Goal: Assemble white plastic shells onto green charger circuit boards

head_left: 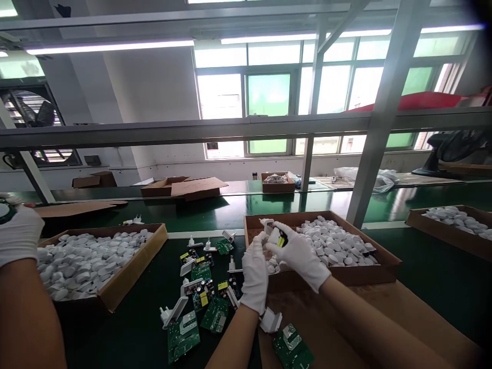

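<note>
Both of my hands wear white gloves and meet over the near left corner of a cardboard box [384, 269] filled with white plastic shells. My left hand [255, 271] and my right hand [300, 253] are both closed on one white charger housing [273, 234], which has a yellow and black part showing inside it. On the green belt just left of my hands lie several green circuit boards [209, 302] and white plug pieces [175, 310]. One more board [292, 348] and a white shell [271, 320] lie below my wrists.
A second box of white shells [126, 274] stands at the left. A co-worker's gloved hand [17, 233] and bare forearm rise at the far left edge. A third box [430, 228] is at the right. A slanted metal post [374, 133] stands behind my box. More cartons sit on the far belt.
</note>
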`<state>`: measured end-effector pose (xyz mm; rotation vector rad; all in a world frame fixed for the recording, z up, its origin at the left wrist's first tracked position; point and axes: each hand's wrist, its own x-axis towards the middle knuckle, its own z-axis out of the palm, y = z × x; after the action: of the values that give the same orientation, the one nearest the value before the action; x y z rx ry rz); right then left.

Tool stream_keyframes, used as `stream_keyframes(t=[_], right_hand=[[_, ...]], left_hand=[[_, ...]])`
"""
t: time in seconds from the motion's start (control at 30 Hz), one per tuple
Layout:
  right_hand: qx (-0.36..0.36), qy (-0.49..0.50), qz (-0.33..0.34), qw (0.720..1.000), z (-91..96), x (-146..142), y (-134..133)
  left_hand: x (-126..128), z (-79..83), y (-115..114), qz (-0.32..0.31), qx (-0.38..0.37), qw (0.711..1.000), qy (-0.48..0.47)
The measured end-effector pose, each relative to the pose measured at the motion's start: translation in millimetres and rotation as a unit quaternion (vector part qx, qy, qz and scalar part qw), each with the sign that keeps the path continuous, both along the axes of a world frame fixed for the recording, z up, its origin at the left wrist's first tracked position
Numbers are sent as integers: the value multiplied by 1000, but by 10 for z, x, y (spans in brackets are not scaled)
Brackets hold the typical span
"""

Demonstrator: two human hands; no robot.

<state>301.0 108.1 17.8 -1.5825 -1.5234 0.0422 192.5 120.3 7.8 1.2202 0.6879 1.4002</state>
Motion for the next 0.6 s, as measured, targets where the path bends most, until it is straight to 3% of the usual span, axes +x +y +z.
stream_keyframes(t=[0.1,0.23,0.37,0.5,0.6], right_hand=[[-63,-43,2,997,214,157,362],[-87,-111,-15,990,388,263,922],[-127,-195,-30,972,386,255,1371],[-147,-269,-66,950,309,270,1653],[-154,-298,-92,938,274,285,1717]], left_hand=[[39,-91,-27,63,67,995,46],[80,-186,-94,58,145,970,184],[98,-297,-92,70,205,934,283],[129,-369,-45,69,211,934,280],[147,-351,-20,77,165,940,290]])
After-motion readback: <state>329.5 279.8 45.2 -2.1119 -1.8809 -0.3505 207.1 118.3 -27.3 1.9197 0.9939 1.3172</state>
